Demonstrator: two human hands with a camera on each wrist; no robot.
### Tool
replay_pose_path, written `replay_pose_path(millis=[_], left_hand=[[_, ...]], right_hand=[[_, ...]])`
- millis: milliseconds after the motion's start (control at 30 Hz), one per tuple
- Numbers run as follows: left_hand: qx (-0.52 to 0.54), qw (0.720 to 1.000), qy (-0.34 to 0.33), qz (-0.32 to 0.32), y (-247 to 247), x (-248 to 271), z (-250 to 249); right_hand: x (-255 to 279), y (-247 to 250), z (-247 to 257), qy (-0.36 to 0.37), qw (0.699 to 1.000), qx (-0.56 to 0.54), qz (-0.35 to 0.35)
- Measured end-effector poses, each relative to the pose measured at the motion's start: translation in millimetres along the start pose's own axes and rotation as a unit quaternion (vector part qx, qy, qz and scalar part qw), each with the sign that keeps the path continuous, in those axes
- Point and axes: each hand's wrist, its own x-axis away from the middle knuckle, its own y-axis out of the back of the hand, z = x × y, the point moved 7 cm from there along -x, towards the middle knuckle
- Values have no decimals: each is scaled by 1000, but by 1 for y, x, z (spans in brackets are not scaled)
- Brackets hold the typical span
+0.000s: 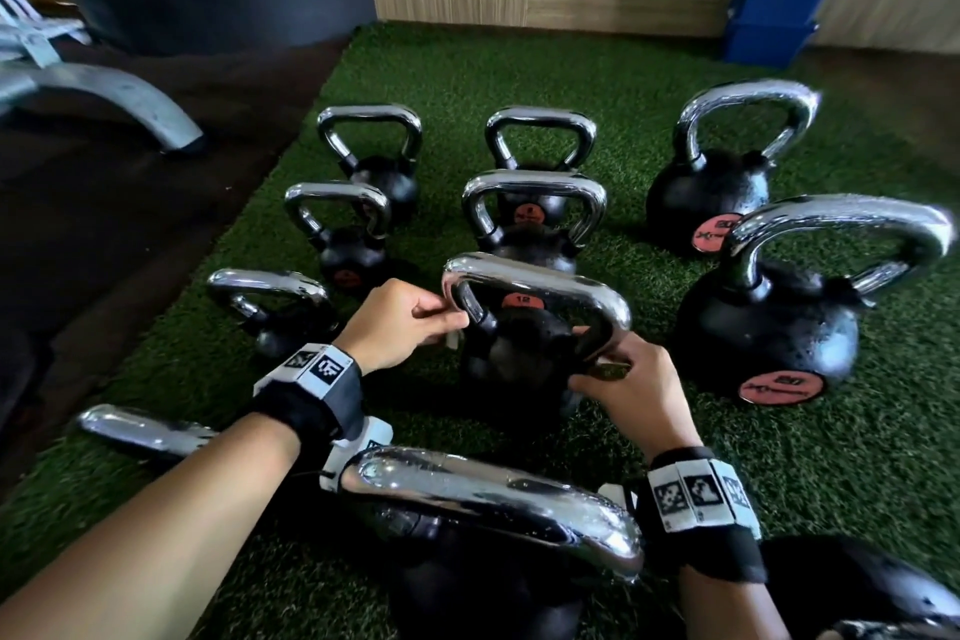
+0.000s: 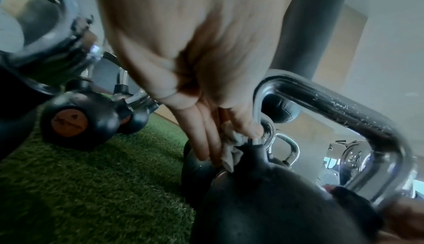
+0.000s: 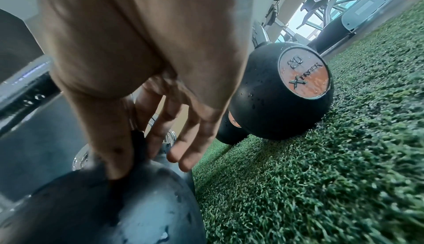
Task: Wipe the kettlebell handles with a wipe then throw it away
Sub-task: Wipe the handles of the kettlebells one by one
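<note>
The person is crouched over a bunch of chrome-handled kettlebells on green turf (image 1: 597, 437), working on the 12 kettlebell (image 1: 511, 353) in the middle of the group. Their left hand (image 1: 400, 322) has a crumpled white wipe (image 2: 231, 150) pinched in its fingers, pressed right where the left leg of that bell's handle (image 1: 540, 283) meets the black body. The right hand (image 1: 623, 387) sits at the base of the handle's right leg, thumb down on the body and the other fingers loosely spread around the chrome, with a 20 kettlebell (image 1: 763, 333) just off to its right.
</note>
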Motion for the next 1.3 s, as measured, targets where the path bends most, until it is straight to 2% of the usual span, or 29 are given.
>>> replay_pose_path(millis=[100,200,333,400,467,500,600,633,733,833,900,967,1067,1200,1300], left_hand=[[-59,998,-12,-7,-3,-19,-12],[-130,991,-44,-8,-11,-34,-39],[-183,977,-109,6,-27,-47,-77],[-192,974,-124,8,-33,-48,-90],[-151,981,-109,50,-41,-52,-87],[-142,981,-113,71,-44,-54,-84],[-100,982,-125,100,-46,-52,-74],[-68,988,-99,97,-46,-52,-69],[3,994,-70,86,-45,-51,-69],[31,994,-37,100,-47,-55,-73],[48,996,-12,72,-45,-62,-74],[30,999,-14,25,-35,-67,-75],[57,998,-38,-3,-31,-67,-75],[25,998,-51,-3,-33,-68,-77],[76,994,-78,1,-25,-70,-86]], right_hand=[[16,1,7,54,999,8,4],[25,0,17,98,994,-1,45],[32,-19,31,112,990,-10,86],[32,-26,38,97,988,-13,116],[26,-28,37,76,984,18,159],[19,-24,37,69,985,40,154],[-7,-2,31,28,997,51,47],[-14,-4,27,5,997,63,49],[-27,-33,7,-77,983,45,162],[-32,-43,-10,-117,977,-34,176],[-33,-42,-15,-109,980,-35,166],[-34,-42,-17,-109,981,-36,156],[-36,-44,-22,-122,980,-47,153],[-35,-43,-27,-134,978,-45,152],[-36,-44,-30,-133,980,-45,143]])
